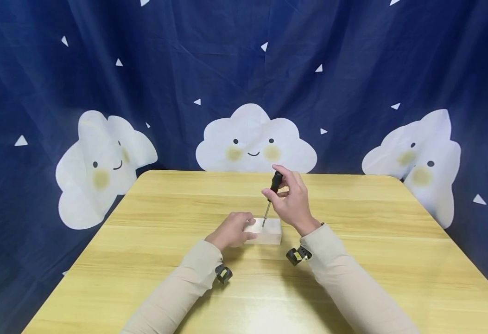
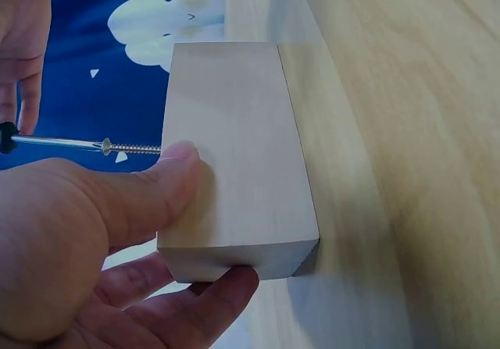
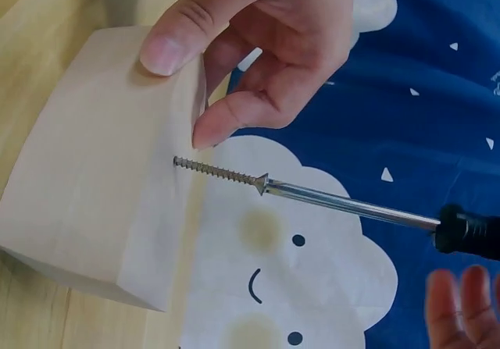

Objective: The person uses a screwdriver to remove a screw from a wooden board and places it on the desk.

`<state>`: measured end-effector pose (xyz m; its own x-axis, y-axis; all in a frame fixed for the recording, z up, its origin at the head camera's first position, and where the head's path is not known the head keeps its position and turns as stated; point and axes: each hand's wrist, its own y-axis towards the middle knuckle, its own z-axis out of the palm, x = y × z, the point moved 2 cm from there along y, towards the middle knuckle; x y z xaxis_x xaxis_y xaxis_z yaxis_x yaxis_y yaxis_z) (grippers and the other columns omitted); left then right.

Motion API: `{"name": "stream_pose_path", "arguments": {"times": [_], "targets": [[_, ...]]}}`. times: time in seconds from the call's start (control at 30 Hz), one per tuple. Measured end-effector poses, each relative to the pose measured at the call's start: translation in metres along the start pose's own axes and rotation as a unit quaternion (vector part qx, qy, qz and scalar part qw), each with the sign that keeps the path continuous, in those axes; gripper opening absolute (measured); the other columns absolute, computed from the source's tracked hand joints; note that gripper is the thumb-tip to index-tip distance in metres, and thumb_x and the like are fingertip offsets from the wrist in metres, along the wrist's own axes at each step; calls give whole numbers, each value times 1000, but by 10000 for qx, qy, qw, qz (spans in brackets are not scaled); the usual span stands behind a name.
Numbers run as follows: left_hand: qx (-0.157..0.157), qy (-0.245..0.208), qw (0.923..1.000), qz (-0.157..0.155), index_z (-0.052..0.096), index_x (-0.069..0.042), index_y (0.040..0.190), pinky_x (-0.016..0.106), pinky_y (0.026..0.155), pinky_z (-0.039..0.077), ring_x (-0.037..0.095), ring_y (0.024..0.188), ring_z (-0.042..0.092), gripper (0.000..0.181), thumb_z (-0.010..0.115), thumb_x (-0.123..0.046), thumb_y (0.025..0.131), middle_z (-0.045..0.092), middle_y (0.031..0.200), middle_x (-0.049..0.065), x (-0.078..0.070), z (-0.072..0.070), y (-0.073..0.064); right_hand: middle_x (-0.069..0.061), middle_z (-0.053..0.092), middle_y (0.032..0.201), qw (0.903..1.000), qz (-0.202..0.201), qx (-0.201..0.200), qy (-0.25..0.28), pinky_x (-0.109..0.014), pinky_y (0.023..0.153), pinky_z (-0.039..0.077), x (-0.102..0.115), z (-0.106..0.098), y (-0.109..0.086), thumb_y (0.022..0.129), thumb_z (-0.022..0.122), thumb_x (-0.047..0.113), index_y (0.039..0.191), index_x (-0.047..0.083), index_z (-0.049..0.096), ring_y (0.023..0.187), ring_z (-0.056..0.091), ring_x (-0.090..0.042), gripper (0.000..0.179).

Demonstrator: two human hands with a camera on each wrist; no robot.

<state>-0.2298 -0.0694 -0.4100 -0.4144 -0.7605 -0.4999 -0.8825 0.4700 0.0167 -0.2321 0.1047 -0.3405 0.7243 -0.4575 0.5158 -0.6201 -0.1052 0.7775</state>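
A pale wooden block point(image 1: 270, 237) lies on the table, and my left hand point(image 1: 233, 230) grips its left end, thumb on the near side in the left wrist view. A screw point(image 3: 219, 171) stands upright with its tip at the block's top face; most of its thread shows. The shaft of a screwdriver point(image 3: 351, 206) meets the screw head, in line with the screw. My right hand point(image 1: 291, 199) holds the screwdriver's black handle point(image 1: 276, 181) between thumb and fingers, above the block and tilted slightly right.
The wooden table point(image 1: 164, 260) stretches out on all sides of the block. Behind its far edge hangs a dark blue curtain point(image 1: 227, 60) with white clouds and small triangles. Each wrist wears a small black camera, such as the right camera point(image 1: 299, 255).
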Motion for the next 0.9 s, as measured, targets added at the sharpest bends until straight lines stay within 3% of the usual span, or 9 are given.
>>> {"name": "stream_pose_path", "arguments": {"times": [0.13, 0.33, 0.6, 0.9], "targets": [[21, 3, 10000, -13, 63, -3, 113, 39, 94, 49, 28, 107, 61, 36, 76, -21, 85, 66, 114, 12, -1, -1, 1, -17, 56, 89, 9996, -29, -205, -196, -33, 58, 58, -1, -1, 0, 82, 75, -2, 136, 4, 52, 76, 64, -28, 59], [27, 41, 10000, -34, 63, -3, 111, 40, 95, 49, 29, 106, 61, 34, 77, -20, 84, 66, 113, 13, -2, -3, 2, -24, 64, 99, 9999, 34, 103, 99, -33, 64, 59, 0, -3, 2, 85, 57, -17, 142, -2, 41, 85, 69, -35, 61], [41, 57, 10000, 38, 64, -4, 109, 39, 94, 49, 27, 103, 61, 32, 77, -19, 84, 67, 109, 12, -3, -3, 3, -23, 64, 99, 9995, -94, 161, 271, -31, 62, 59, -1, -5, 0, 86, 56, -18, 140, -2, 42, 85, 69, -34, 58], [82, 84, 9999, 89, 63, -2, 112, 39, 97, 47, 29, 108, 60, 35, 77, -18, 83, 66, 114, 13, -3, -4, 3, -22, 62, 93, 9987, -253, -129, 420, -36, 59, 59, 1, -16, 4, 83, 61, -19, 136, -2, 47, 79, 69, -34, 57]]}}
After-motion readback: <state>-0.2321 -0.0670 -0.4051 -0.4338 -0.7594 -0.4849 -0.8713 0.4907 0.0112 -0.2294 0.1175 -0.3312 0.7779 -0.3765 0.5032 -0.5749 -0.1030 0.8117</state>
